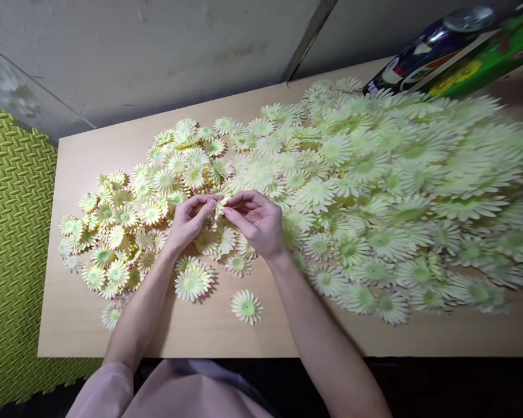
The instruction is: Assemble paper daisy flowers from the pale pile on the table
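Between my two hands, over the middle of the table, is a pale yellow artificial flower with narrow petals. My left hand pinches it from the left with thumb and forefinger. From the other side my right hand grips it with thumb and fingertips. Whether the piece is one flower layer or several stacked is hard to make out. Just below my left hand lies a small stack of flower heads. A single flower head with a green centre lies face up nearer the table's front edge.
A loose heap of flower heads covers the table's left part. A much larger pile spreads over the right side. At the back right stand a dark blue can and a green package. A grey wall rises behind the wooden table.
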{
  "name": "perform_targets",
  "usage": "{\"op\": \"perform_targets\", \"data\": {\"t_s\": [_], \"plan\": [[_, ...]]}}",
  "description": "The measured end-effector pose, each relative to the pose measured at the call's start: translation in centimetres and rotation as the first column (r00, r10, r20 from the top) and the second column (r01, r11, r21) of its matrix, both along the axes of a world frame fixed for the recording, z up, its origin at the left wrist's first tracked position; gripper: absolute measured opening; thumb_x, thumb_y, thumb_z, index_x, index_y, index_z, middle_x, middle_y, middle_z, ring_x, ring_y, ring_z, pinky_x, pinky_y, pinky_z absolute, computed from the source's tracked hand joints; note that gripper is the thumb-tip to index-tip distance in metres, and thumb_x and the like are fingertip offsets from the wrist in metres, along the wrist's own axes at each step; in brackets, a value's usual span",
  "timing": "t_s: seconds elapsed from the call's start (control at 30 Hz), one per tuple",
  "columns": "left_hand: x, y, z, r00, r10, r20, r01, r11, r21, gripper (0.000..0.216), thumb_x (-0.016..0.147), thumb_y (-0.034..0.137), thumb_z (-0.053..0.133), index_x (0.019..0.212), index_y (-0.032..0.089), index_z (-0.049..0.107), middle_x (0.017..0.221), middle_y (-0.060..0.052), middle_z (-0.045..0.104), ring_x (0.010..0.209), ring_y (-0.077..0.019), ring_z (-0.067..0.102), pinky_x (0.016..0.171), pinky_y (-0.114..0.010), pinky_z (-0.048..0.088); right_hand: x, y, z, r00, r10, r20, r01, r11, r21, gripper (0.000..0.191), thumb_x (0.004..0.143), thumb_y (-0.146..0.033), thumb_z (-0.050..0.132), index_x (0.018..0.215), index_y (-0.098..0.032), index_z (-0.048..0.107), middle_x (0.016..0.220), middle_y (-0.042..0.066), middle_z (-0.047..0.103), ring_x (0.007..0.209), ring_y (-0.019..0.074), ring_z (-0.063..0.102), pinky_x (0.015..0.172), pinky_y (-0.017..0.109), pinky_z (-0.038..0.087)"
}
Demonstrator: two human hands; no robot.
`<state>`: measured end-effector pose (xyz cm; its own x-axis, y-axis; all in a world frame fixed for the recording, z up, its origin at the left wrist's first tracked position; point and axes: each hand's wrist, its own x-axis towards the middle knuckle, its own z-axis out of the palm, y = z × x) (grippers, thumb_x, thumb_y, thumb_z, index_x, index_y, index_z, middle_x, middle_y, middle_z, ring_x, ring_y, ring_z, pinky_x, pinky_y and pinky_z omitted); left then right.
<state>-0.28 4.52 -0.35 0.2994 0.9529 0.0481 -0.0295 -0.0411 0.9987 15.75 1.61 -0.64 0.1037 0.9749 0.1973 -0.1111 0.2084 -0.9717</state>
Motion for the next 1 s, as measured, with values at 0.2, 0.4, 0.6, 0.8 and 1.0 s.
{"op": "perform_targets", "data": {"t_s": [0.2, 0.4, 0.6, 0.8, 1.0], "plan": [[-0.01, 0.00, 0.05, 1.000, 0.006, 0.018, -0.006, 1.000, -0.022, 0.028, 0.088, 0.043, 0.064, 0.094, 0.017, 0.073, 0.107, -0.008, 0.074, 0.084, -0.0129, 0.065, 0.074, -0.024, 0.050, -0.03, 0.06, 0.17, 1.000, 0.003, 0.002, -0.003, 1.000, 0.006, 0.015, 0.078, -0.024, 0.076, 0.089, -0.022, 0.066, 0.089, 0.002, 0.072, 0.084, 0.0163, 0.072, 0.080, 0.031, 0.062], [0.20, 0.03, -0.09, 0.994, -0.011, 0.105, 0.017, 0.999, -0.050, 0.026, 0.079, 0.039, 0.076, 0.088, 0.015, 0.069, 0.104, -0.009, 0.073, 0.085, -0.0134, 0.067, 0.076, -0.026, 0.054, 0.00, 0.00, 0.40, 0.997, 0.046, -0.060, -0.048, 0.999, -0.019, 0.014, 0.079, -0.025, 0.076, 0.089, -0.023, 0.067, 0.092, 0.003, 0.074, 0.087, 0.0184, 0.073, 0.083, 0.034, 0.063], [0.06, 0.07, -0.20, 0.996, -0.007, 0.084, 0.012, 0.998, -0.060, 0.027, 0.081, 0.042, 0.073, 0.087, 0.016, 0.067, 0.099, -0.007, 0.071, 0.080, -0.0110, 0.064, 0.070, -0.022, 0.050, -0.04, -0.12, 0.64, 0.994, 0.067, -0.089, -0.070, 0.997, -0.034, 0.011, 0.080, -0.025, 0.075, 0.088, -0.023, 0.068, 0.091, 0.003, 0.074, 0.085, 0.0165, 0.073, 0.081, 0.031, 0.063], [-0.22, 0.06, -0.19, 0.997, -0.023, 0.071, 0.028, 0.997, -0.069, 0.025, 0.087, 0.041, 0.066, 0.084, 0.016, 0.067, 0.098, -0.005, 0.071, 0.083, -0.0114, 0.062, 0.075, -0.023, 0.048, 0.00, -0.14, 0.27, 0.995, 0.082, -0.056, -0.084, 0.996, -0.016, 0.012, 0.081, -0.024, 0.074, 0.090, -0.022, 0.067, 0.092, 0.003, 0.073, 0.087, 0.0167, 0.072, 0.084, 0.032, 0.062], [0.01, -0.04, 0.12, 0.997, -0.026, 0.072, 0.031, 0.997, -0.071, 0.028, 0.080, 0.041, 0.074, 0.084, 0.015, 0.065, 0.104, -0.009, 0.070, 0.087, -0.0134, 0.066, 0.080, -0.026, 0.052, 0.02, -0.10, -0.23, 0.998, 0.065, -0.008, -0.066, 0.998, -0.008, 0.016, 0.080, -0.028, 0.075, 0.092, -0.022, 0.066, 0.094, 0.004, 0.072, 0.089, 0.0177, 0.072, 0.085, 0.033, 0.062]]}}
